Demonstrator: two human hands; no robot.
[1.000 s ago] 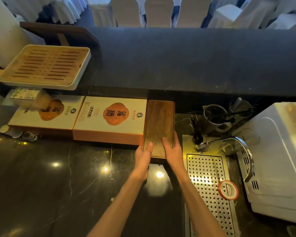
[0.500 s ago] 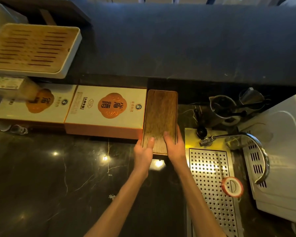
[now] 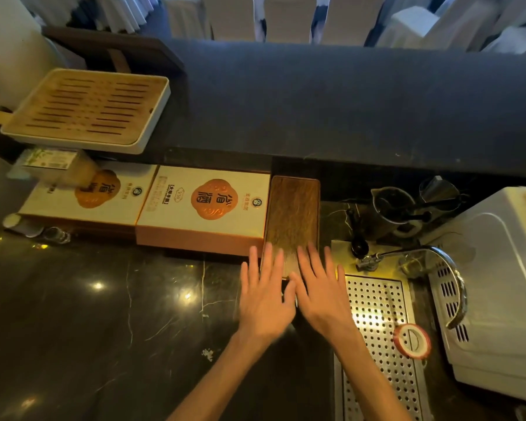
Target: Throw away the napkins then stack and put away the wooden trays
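A dark wooden tray (image 3: 293,218) lies lengthwise on the black marble counter (image 3: 104,314), tucked between a cream-and-orange box (image 3: 204,208) and the drain area. My left hand (image 3: 264,294) and my right hand (image 3: 319,291) hover flat, fingers spread, over the tray's near end, holding nothing. Whether the fingertips touch the wood I cannot tell. No napkins are in view.
A slatted bamboo tray in a white base (image 3: 87,110) sits on the raised dark ledge (image 3: 346,101) at left. A second box (image 3: 82,192) lies left. Right: perforated drain grate (image 3: 377,329), tap (image 3: 407,256), tape roll (image 3: 412,341), white appliance (image 3: 498,284), metal cups (image 3: 392,208).
Both hands have let go of the tray's near end and opened flat with fingers spread. The tray stays against the box.
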